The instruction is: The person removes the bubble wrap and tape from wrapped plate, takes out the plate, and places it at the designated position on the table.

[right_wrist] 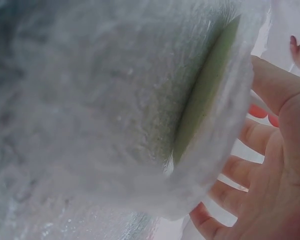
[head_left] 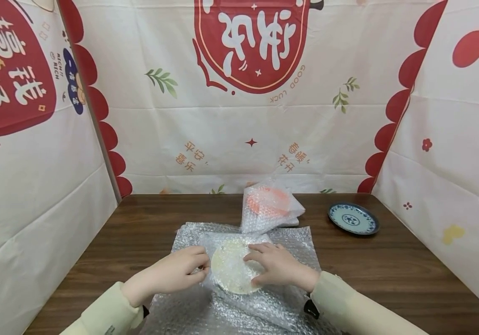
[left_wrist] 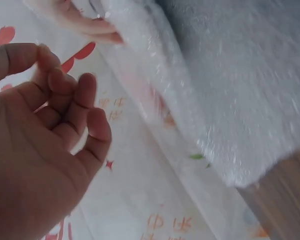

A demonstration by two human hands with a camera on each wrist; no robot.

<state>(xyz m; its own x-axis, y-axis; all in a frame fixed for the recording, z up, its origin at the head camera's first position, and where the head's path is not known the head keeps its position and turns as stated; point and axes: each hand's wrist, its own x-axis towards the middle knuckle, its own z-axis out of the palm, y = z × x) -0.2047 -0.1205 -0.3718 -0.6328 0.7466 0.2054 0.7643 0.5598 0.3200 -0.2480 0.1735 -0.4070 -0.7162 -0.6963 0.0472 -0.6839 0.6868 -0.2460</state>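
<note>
A round pale yellow-green plate (head_left: 226, 272) lies inside bubble wrap, in front of the person. Its green edge (right_wrist: 206, 95) shows through the plastic in the right wrist view. My right hand (head_left: 279, 265) rests on the right side of the wrapped plate, fingers spread and lightly bent at the edge of the wrap. Left of the plate is my left hand (head_left: 185, 267), fingers loosely curled beside the wrap's edge; in the left wrist view nothing shows between its fingers (left_wrist: 85, 97). Wide bubble wrap sheets (head_left: 193, 307) spread beneath.
Behind the sheets sits another bubble-wrapped bundle (head_left: 268, 202) with orange-red showing through. A blue-and-white patterned plate (head_left: 353, 218) lies at the table's back right. Printed cloth hangings (head_left: 247, 121) enclose the wooden table (head_left: 390, 274) at the back and both sides.
</note>
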